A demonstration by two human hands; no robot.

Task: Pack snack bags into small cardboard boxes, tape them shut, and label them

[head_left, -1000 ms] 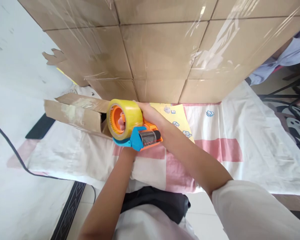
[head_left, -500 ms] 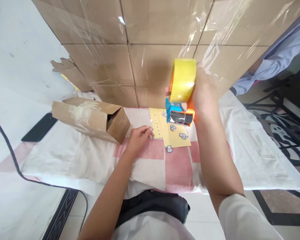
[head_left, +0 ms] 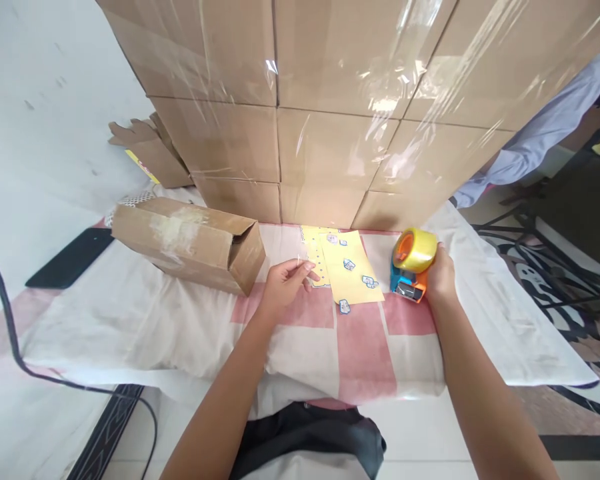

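Note:
My right hand [head_left: 441, 275] grips a tape dispenser [head_left: 410, 280] with orange and blue parts and a big yellowish tape roll. It is low over the cloth, right of the papers. My left hand [head_left: 286, 285] is closed in a pinch, with a faint, shiny piece of clear tape at the fingertips. Beside those fingers lies a dotted yellow sheet [head_left: 311, 235], partly covered by a plain yellow sheet [head_left: 351, 287]. Small blue-edged paper cutouts rest on the plain sheet, and one cutout [head_left: 345, 307] overlaps its lower edge.
A taped cardboard box [head_left: 190, 247] lies to the left, with a black phone-like slab [head_left: 70, 259] beyond it. Stacked cartons [head_left: 325, 147] under clear film wall off the back. A cable [head_left: 60, 380] hangs at left. Another person's sleeve [head_left: 535, 140] shows at right.
My right hand has lowered the tape dispenser from in front of the cartons to the cloth at the right. My left hand remains beside the papers, still pinched. The view has shifted slightly.

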